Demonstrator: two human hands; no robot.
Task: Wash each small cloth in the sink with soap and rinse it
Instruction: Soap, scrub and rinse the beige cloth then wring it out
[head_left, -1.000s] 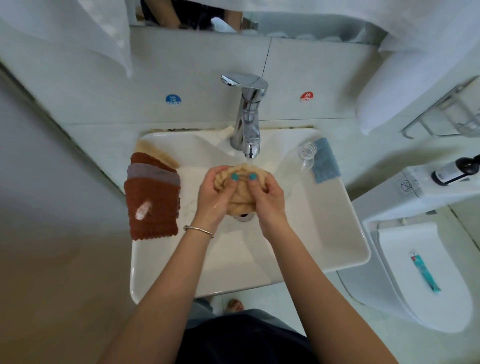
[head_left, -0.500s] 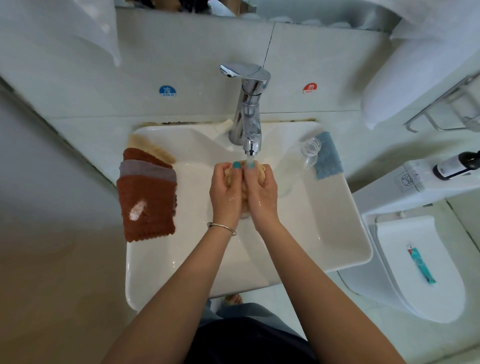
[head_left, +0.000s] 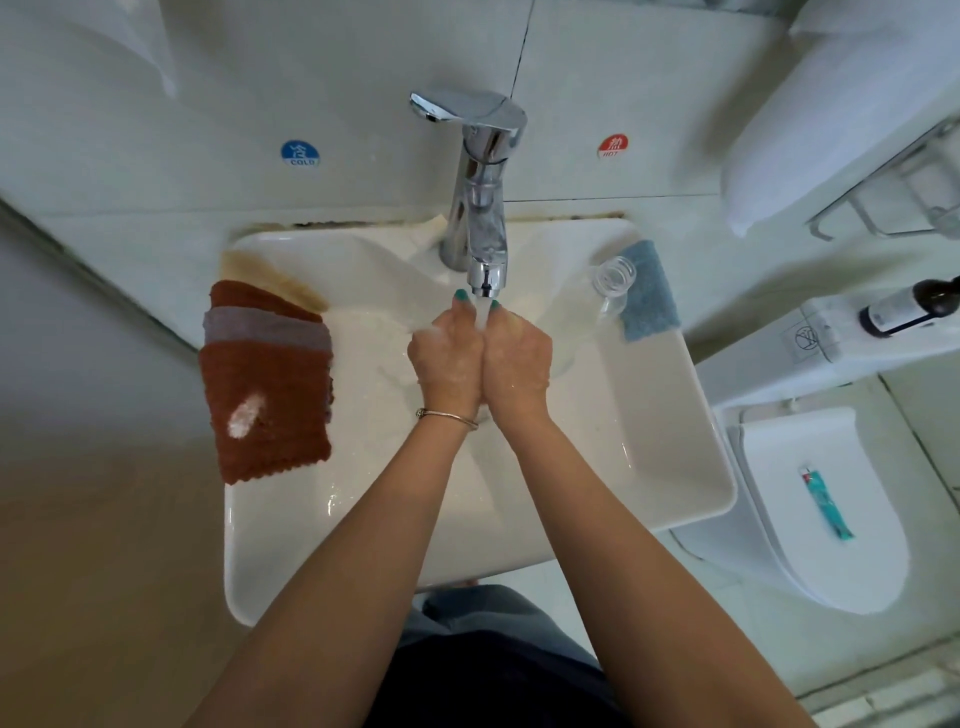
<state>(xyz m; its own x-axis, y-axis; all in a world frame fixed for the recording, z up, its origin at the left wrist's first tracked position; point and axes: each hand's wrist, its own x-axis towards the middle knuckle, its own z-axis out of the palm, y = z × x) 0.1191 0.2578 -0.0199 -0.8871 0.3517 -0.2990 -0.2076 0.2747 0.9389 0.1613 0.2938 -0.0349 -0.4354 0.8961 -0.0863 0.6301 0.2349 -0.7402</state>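
From the head view, we see our left hand (head_left: 445, 364) and right hand (head_left: 517, 358) pressed side by side at the centre of the frame, directly under the spout of the chrome faucet (head_left: 480, 192), with water (head_left: 482, 314) running down between them. Both hands have their fingers curled inward, but the tan cloth they would be squeezing is hidden behind them, so we cannot tell what they hold. The white sink (head_left: 675, 467) fills the middle of the frame. On its left rim lies a stack of small cloths (head_left: 267, 384): a rust one on top with a white smear, grey and tan edges showing behind it. At the upper right corner of the sink, a blue cloth (head_left: 647, 299) lies under a clear bottle (head_left: 605, 291).
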